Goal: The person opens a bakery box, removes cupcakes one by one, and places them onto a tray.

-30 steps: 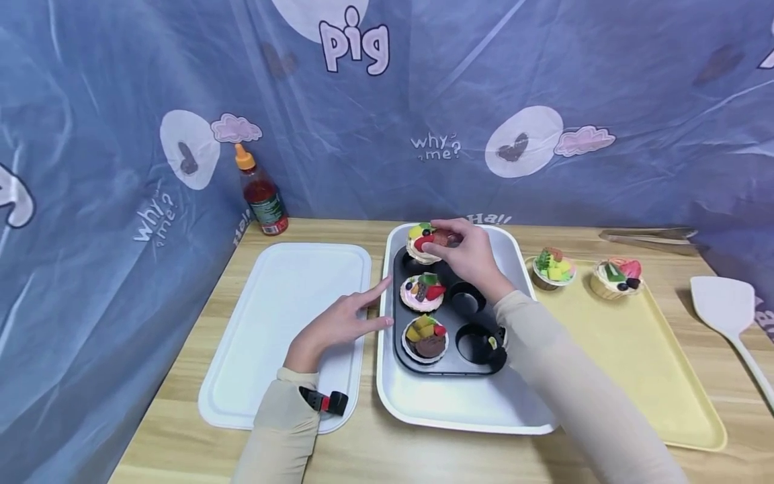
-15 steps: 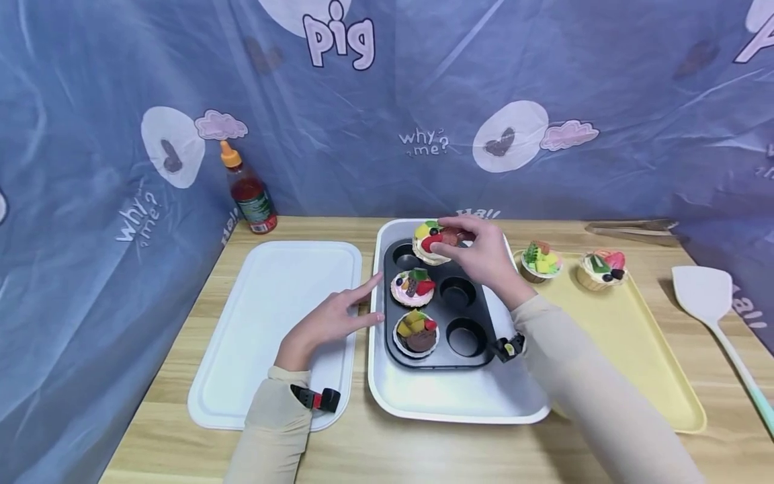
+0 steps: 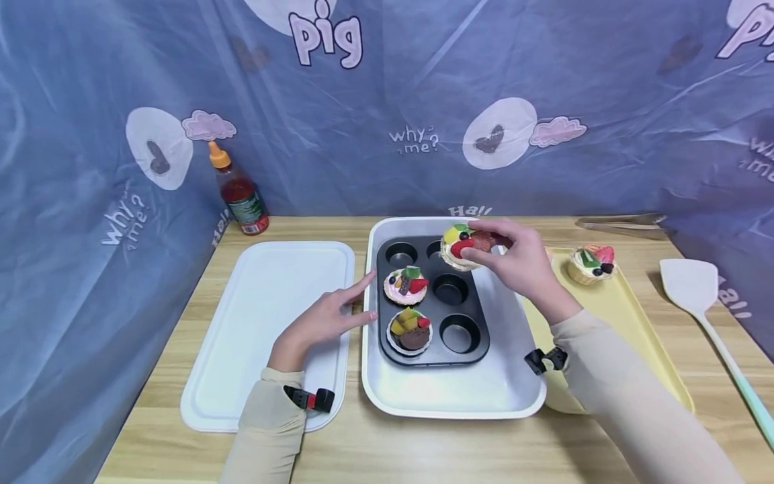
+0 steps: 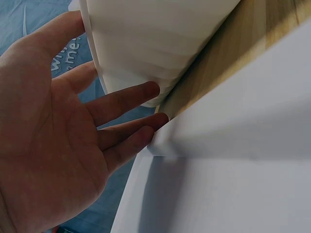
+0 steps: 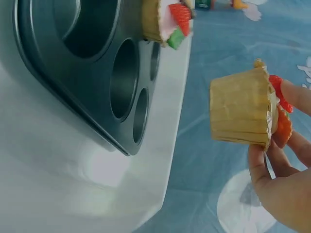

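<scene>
My right hand (image 3: 523,262) pinches a fruit-topped cupcake (image 3: 457,250) by its top edge, above the far right of a dark muffin tin (image 3: 433,310). In the right wrist view, the cupcake's gold paper cup (image 5: 239,108) hangs clear of the tin. Two cupcakes fill left-column cups: a pink-cream cupcake (image 3: 404,288) in the middle and a chocolate cupcake (image 3: 414,338) nearest. The tin sits in a deep white tray (image 3: 447,402). My left hand (image 3: 320,324) is spread against that tray's left side, its fingers extended; in the left wrist view they reach its wall (image 4: 141,43).
A flat white tray (image 3: 260,336) lies left. On the right, a yellow tray (image 3: 617,329) holds a cupcake (image 3: 590,265); my right hand mostly hides another. A white spatula (image 3: 691,286) and tongs (image 3: 623,224) lie beyond it. A sauce bottle (image 3: 240,195) stands back left.
My right hand has carried the cupcake rightward, away from the far left cup, which now shows bare. The left hand stays at the tray's side. The head view has shifted slightly.
</scene>
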Motion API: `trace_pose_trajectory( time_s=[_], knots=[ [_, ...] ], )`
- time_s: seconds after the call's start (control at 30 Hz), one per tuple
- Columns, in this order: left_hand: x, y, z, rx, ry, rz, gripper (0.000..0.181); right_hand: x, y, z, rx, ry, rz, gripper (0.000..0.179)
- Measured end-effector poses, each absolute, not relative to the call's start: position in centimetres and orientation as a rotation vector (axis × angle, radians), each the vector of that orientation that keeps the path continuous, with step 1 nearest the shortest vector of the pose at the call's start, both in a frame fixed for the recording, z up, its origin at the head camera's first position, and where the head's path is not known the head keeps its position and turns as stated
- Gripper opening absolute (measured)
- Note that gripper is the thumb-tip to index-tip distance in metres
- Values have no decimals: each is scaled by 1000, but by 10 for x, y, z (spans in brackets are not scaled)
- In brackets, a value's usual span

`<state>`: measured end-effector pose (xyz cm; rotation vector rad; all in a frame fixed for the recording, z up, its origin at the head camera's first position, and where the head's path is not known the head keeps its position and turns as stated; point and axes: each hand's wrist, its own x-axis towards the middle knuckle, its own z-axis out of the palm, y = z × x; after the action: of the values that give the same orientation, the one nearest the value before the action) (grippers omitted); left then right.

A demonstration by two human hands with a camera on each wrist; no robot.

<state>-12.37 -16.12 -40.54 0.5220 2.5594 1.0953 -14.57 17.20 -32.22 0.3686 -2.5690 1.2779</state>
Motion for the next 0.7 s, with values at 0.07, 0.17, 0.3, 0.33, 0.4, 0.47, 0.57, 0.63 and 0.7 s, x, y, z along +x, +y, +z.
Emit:
trace_pose_trajectory(
  time_s=[0.07, 0.17, 0.3, 0.33, 0.4, 0.47, 0.57, 0.63, 0.7],
  knots=[
    [-123, -162, -405, 516, 2561, 1093, 78, -141, 177, -321, 347, -2562, 1285, 45],
    [-123, -162, -405, 517, 2558, 1097, 78, -132, 186, -319, 311, -2570, 1272, 46],
    [-124, -162, -405, 520, 2559, 1096, 78, -122, 201, -319, 312, -2545, 1242, 46],
    [-124, -162, -405, 520, 2559, 1095, 78, -119, 205, -320, 316, -2531, 1244, 46],
    [-123, -162, -405, 516, 2556, 1094, 78, -114, 214, -322, 325, -2504, 1244, 46],
    [-123, -162, -405, 509, 2550, 1097, 78, -110, 222, -324, 337, -2473, 1254, 47],
    [-123, -162, -404, 506, 2548, 1099, 78, -105, 234, -326, 341, -2452, 1257, 48],
    [-123, -161, -404, 509, 2548, 1099, 78, -102, 242, -327, 333, -2454, 1250, 49],
    [-123, -161, -403, 514, 2547, 1099, 78, -98, 248, -329, 304, -2475, 1235, 49]
  ],
)
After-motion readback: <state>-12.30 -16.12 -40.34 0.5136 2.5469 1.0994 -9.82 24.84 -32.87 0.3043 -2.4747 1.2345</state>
